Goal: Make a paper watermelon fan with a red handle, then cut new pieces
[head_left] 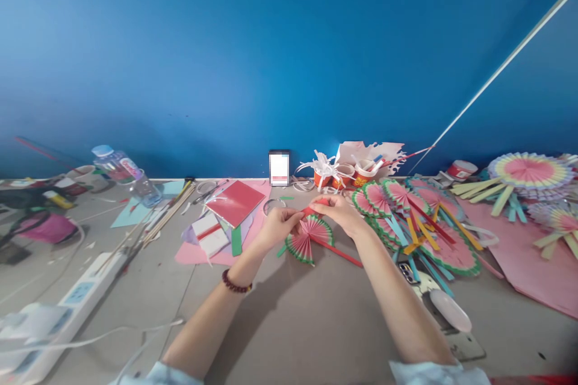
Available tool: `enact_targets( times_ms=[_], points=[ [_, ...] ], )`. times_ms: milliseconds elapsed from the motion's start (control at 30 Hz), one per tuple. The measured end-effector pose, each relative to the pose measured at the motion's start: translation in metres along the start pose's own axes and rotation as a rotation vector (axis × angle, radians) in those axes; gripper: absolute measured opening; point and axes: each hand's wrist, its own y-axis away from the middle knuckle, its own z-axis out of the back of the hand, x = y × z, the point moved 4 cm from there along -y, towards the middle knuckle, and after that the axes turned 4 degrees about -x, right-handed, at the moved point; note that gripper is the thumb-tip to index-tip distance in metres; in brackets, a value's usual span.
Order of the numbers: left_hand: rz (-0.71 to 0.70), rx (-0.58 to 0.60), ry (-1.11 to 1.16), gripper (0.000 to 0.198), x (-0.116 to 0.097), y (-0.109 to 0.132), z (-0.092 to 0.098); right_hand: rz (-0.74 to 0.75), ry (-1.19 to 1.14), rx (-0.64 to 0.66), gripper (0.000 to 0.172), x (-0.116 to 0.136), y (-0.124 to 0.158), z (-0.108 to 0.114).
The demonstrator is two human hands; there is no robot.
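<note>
Both my hands meet above the table around a small piece of red paper [311, 210]. My left hand [280, 227] pinches its left side between thumb and fingers. From the other side, my right hand [338, 213] grips the same red paper with its fingertips. Just beneath them lies a pleated pink paper fan [309, 243] with a green edge, spread in a part circle. A red paper strip [339, 252] runs from the fan toward the lower right. Whether the red paper is joined to the fan is hidden by my fingers.
Finished-looking paper fans [406, 207] pile up at right, near a phone [460, 344] and a white mouse-shaped object [450, 310]. Left are a red paper packet [235, 203], thin sticks [170, 216], a water bottle [118, 165] and a power strip [74, 307]. Behind stands a lit screen [279, 168].
</note>
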Motion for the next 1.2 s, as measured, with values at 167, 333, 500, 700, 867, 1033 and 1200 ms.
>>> enact_targets(
  times_ms=[167,333,500,700,867,1033,1200],
  points=[
    [-0.016,-0.044,0.044,0.041,0.003,-0.002,0.0,-0.015,-0.167,0.053,0.026,-0.01,-0.004,-0.011],
    [0.036,-0.012,0.094,0.044,0.008,-0.003,-0.002,-0.032,-0.141,-0.034,0.025,-0.015,-0.006,-0.015],
    [0.123,0.014,0.139,0.047,0.006,-0.001,-0.002,-0.026,-0.132,-0.095,0.025,-0.013,-0.007,-0.006],
    [0.143,0.066,0.171,0.047,-0.002,0.003,-0.004,-0.032,-0.128,-0.129,0.024,-0.009,-0.008,0.001],
    [0.125,0.106,0.191,0.047,-0.005,0.004,-0.008,-0.064,-0.133,-0.138,0.025,-0.011,-0.009,0.001],
    [0.104,0.193,0.27,0.044,-0.001,0.004,-0.01,-0.082,-0.136,-0.131,0.027,-0.012,-0.009,0.002],
    [0.101,0.202,0.286,0.044,0.001,0.003,-0.01,-0.062,-0.123,-0.118,0.026,-0.012,-0.009,0.002]
  ],
)
